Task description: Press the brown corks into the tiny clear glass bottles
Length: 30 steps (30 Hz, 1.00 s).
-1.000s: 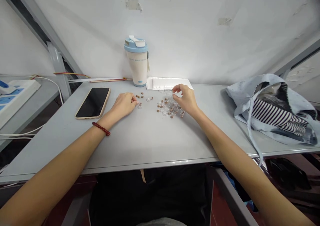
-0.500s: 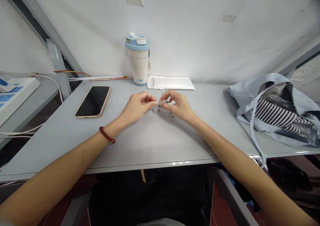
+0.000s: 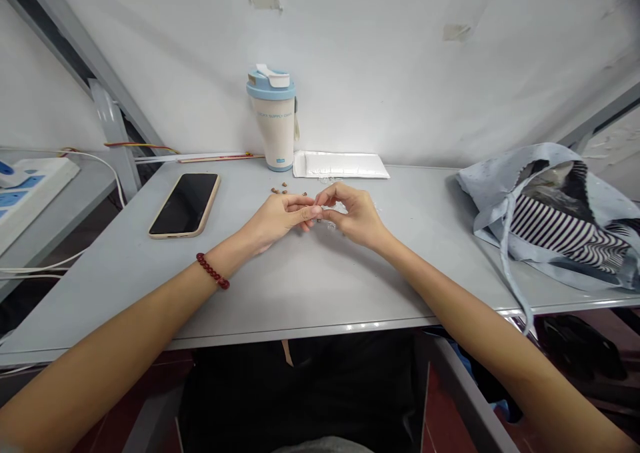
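My left hand (image 3: 285,218) and my right hand (image 3: 353,214) meet fingertip to fingertip just above the grey table (image 3: 300,286). Both are closed in a pinch, and whatever sits between the fingertips is too small and covered to name. Under and behind the right fingers lie small clear plastic pieces (image 3: 330,225), partly hidden. Several small brown bits (image 3: 285,185) are scattered on the tabletop just beyond my left hand. A dark red beaded bracelet (image 3: 213,271) circles my left wrist.
A phone (image 3: 185,204) lies to the left. Against the wall stand a blue-lidded cup (image 3: 273,123) and a flat white packet (image 3: 343,165). At the right edge slumps a pale blue bag (image 3: 487,179) with striped cloth inside. A white power strip (image 3: 37,189) is far left.
My left hand has moved slightly right and its fingers now touch those of my right hand. The brown bits behind the left hand have come into view.
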Tool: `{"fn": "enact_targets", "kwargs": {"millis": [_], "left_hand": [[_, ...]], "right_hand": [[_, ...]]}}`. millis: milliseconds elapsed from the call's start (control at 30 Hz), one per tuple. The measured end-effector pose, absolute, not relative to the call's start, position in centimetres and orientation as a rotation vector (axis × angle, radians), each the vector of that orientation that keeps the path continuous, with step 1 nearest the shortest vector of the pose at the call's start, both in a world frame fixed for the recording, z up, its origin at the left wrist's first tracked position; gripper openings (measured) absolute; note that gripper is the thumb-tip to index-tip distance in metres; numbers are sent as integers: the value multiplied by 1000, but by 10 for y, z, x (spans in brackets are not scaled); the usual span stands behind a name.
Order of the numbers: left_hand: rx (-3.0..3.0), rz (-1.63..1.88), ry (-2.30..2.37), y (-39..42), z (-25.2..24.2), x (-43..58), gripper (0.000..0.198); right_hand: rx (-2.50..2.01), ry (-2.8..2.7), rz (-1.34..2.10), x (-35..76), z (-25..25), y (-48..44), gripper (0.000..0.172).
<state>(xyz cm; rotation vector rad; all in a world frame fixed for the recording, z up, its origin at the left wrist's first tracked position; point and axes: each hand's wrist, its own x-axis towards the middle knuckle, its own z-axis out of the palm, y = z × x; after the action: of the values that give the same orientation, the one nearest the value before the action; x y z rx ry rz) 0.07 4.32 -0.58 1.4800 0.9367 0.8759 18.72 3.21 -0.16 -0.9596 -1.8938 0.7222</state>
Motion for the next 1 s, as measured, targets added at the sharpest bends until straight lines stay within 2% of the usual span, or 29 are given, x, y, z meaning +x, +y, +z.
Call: {"fn": "enact_targets", "kwargs": {"millis": [133,333,467,633,700,800,1000], "left_hand": [[1545,781,786,42,-4,0,35],[1804,875,926,45,-9,-1,35],[2154,1012,1144,52,-20,0,23],[2285,1041,1305,61,-25,-1,38],[2256,1049,1428,66,-24,-6,34],[2211,1014,1635,79,-25,-19,27],[2199,897,1781,95,-31,-37,34]], "right_hand": [[-906,-1859,767,185,0,29,7],[-977,-1865,670,187,-2,36,5],[-1176,-1853,425,201,-16,59,20],[-1339,-1993,267,219,-32,85,40],[-1384,-2057,263,222,-35,90,45],[-1461,-2129,290,225,-38,92,49],[-1519,-2198,288,229,-41,96,46]]}}
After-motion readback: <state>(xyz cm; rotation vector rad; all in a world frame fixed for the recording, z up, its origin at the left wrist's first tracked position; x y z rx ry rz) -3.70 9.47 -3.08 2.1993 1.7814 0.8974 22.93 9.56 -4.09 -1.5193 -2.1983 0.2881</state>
